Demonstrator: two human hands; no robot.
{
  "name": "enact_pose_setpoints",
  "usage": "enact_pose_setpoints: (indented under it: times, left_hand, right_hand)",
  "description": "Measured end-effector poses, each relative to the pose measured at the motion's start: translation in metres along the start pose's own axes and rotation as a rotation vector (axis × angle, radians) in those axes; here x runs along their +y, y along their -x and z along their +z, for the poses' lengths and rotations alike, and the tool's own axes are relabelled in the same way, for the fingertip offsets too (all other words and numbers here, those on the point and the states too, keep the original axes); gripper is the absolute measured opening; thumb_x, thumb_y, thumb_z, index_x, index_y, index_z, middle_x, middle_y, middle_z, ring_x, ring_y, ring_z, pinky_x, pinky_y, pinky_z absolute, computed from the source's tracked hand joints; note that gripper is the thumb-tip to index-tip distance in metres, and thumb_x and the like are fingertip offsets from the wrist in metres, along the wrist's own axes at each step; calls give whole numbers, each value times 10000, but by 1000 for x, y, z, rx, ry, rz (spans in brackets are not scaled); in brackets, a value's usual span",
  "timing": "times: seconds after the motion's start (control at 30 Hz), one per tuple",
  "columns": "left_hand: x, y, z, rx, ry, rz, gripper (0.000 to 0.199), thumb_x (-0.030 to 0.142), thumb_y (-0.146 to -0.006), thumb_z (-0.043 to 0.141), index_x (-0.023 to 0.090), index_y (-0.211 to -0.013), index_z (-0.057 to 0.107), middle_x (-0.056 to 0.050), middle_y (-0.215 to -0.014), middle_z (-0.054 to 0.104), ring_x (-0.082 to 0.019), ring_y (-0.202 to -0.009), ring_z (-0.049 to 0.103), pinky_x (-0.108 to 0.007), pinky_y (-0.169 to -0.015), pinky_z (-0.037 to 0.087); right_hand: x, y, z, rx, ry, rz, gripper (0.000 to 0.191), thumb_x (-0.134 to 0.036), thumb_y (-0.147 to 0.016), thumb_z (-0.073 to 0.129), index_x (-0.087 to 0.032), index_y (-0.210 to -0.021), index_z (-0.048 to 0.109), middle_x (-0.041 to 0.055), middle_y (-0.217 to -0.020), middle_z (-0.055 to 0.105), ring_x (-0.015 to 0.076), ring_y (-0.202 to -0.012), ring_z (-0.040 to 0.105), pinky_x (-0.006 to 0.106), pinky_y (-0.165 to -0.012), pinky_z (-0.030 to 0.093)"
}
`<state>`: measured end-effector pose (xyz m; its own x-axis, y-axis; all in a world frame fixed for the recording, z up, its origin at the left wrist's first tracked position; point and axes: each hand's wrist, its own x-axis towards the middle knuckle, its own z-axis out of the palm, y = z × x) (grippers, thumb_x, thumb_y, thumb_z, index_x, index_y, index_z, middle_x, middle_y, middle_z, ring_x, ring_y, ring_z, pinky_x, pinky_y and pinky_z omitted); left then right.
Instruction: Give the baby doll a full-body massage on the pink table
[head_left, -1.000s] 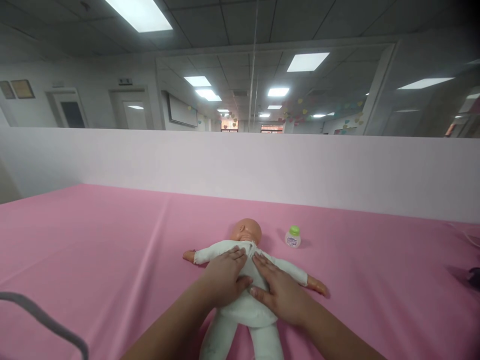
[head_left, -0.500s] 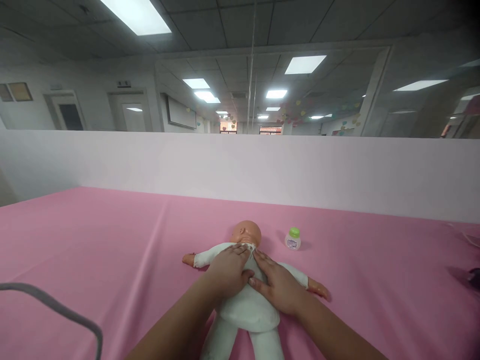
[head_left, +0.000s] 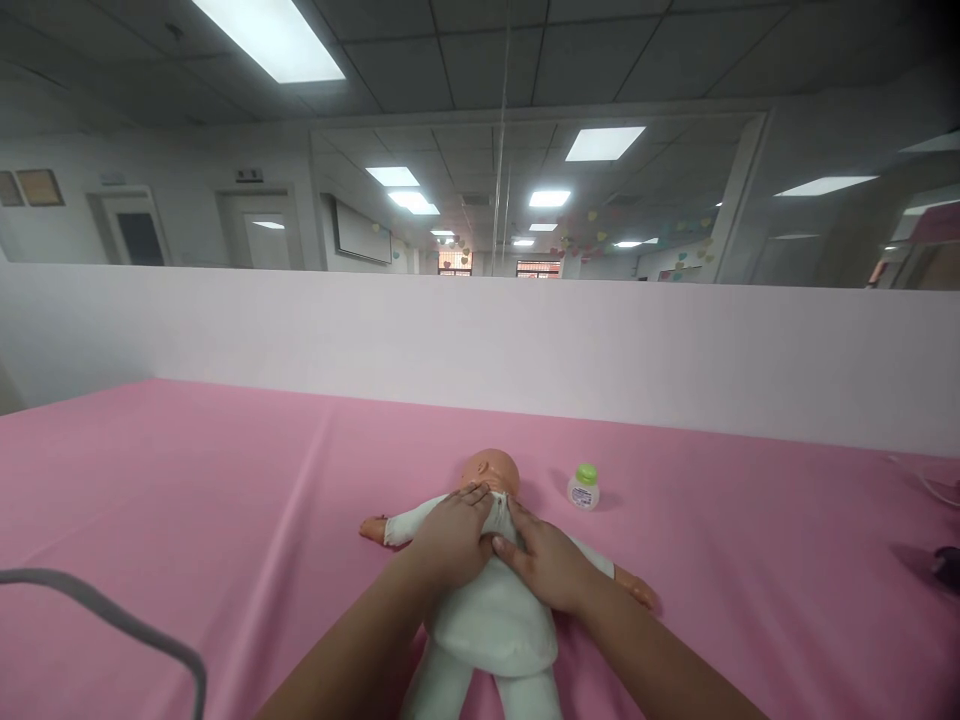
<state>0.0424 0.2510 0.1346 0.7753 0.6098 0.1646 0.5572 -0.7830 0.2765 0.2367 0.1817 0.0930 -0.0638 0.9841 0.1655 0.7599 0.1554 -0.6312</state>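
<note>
A doll [head_left: 495,615] with a white cloth body lies on the pink cover, its arms spread and its bald head turned to one side. My left hand [head_left: 455,535] rests flat on the left side of its upper body, just below the neck. On the right side lies my right hand [head_left: 546,555], palm down with the fingers stretched out. The two thumbs come close together over the middle of the body. Beyond my right hand stands a small clear bottle [head_left: 583,492] with a green cap.
The pink cover [head_left: 187,470] spreads over the table up to a low white wall [head_left: 480,340], with glass above it. A grey cable [head_left: 112,612] curves in at the lower left. A dark object [head_left: 947,566] sits at the right edge.
Both hands have shifted slightly up the doll's body, towards its neck. The view has tilted up a little.
</note>
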Motion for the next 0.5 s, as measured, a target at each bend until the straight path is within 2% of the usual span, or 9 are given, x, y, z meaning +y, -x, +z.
enact_pose_setpoints:
  times: [0.1, 0.3, 0.43, 0.5]
  left_hand:
    - [-4, 1, 4, -7, 17, -7, 678, 319, -922, 522, 107, -1562, 450, -158, -1658, 390, -299, -1552, 344, -463, -1275, 269]
    - [2, 6, -8, 9, 25, -53, 598, 349, -943, 503, 146, -1505, 527, -138, -1615, 470, -314, -1508, 420, -491, -1241, 332]
    - [3, 30, -5, 170, 61, -71, 508, 357, -949, 512, 174, -1411, 617, -123, -1533, 571, -310, -1441, 497, -488, -1226, 359]
    - [-1, 46, 4, 275, 118, -140, 466, 346, -935, 525, 205, -1364, 636, -110, -1470, 620, -303, -1386, 542, -483, -1191, 404]
  right_hand:
    - [0, 1, 3, 7, -22, -25, 830, -660, -996, 477, -204, -1657, 267, 103, -1684, 345, 278, -1557, 335, 462, -1271, 281]
    - [-11, 3, -9, -13, 28, -8, 760, -663, -994, 466, -252, -1625, 363, 89, -1638, 441, 328, -1513, 405, 496, -1231, 318]
    - [-22, 18, -12, 7, 220, 78, 810, -702, -935, 537, -203, -1569, 472, 136, -1594, 493, 393, -1471, 432, 536, -1197, 337]
    - [-26, 26, -10, 4, 242, 94, 818, -724, -930, 526, -232, -1580, 455, 136, -1572, 520, 408, -1419, 487, 557, -1166, 357]
